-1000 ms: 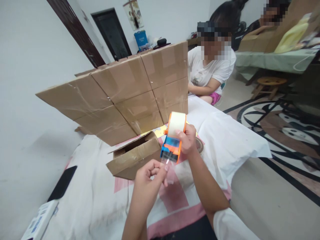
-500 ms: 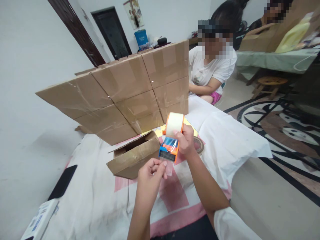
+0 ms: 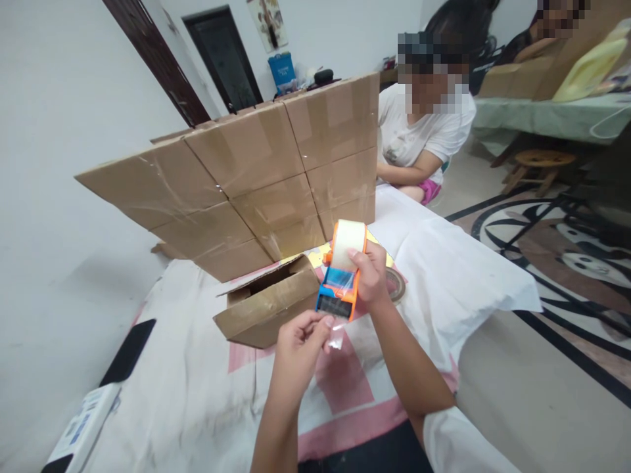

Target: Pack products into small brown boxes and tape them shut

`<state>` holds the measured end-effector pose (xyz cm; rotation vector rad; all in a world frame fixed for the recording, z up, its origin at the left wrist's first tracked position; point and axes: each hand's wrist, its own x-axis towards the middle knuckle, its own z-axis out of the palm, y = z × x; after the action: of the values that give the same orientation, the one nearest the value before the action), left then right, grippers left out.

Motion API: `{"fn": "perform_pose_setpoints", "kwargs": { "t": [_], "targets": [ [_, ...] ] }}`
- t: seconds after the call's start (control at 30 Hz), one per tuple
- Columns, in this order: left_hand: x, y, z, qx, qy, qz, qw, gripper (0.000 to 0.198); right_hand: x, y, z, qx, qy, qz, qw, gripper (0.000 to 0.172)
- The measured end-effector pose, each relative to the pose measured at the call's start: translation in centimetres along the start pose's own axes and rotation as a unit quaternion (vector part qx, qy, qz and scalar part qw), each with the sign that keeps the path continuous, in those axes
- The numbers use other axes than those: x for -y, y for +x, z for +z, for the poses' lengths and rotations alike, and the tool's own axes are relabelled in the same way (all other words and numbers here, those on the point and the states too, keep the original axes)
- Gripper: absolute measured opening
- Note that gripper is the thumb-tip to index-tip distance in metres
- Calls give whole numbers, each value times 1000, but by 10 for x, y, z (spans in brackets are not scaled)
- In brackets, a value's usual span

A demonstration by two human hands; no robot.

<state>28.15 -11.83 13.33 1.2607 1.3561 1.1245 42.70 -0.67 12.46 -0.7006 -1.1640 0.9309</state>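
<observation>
My right hand (image 3: 371,270) grips an orange and blue tape dispenser (image 3: 340,284) that carries a roll of pale tape (image 3: 350,238). Below its dark cutting end hangs a short strip of clear tape (image 3: 337,336). My left hand (image 3: 302,341) is closed, thumb against fingers, pinching the edge of that strip. Left of the dispenser lies a small cardboard box (image 3: 276,303) with its upper side partly open. Behind my right wrist a loose roll of brown tape (image 3: 396,285) rests flat on the cloth.
A large wall of taped cardboard boxes (image 3: 266,154) stands across the far side of the cloth-covered table (image 3: 182,368). A co-worker in a white shirt (image 3: 419,135) sits beyond its right end. A black flat object (image 3: 129,351) lies at the left edge.
The whole view has shifted slightly. My hands keep nearly the same hold on the dispenser and the tape strip, and the strip's free end hangs a little differently.
</observation>
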Motion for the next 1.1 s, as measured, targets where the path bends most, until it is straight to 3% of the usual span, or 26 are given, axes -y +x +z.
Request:
{"fn": "perform_pose_setpoints", "kwargs": {
  "t": [0.17,0.6,1.1],
  "targets": [
    [-2,0,3,-8,-28,-10,1000,31,6,0,2,-25,21,-4,999,32],
    [0,-3,3,10,-33,28,999,29,11,-3,3,-21,41,4,999,33],
    [8,-4,8,-40,-9,57,998,32,23,-2,11,-25,160,83,983,22]
  ]
}}
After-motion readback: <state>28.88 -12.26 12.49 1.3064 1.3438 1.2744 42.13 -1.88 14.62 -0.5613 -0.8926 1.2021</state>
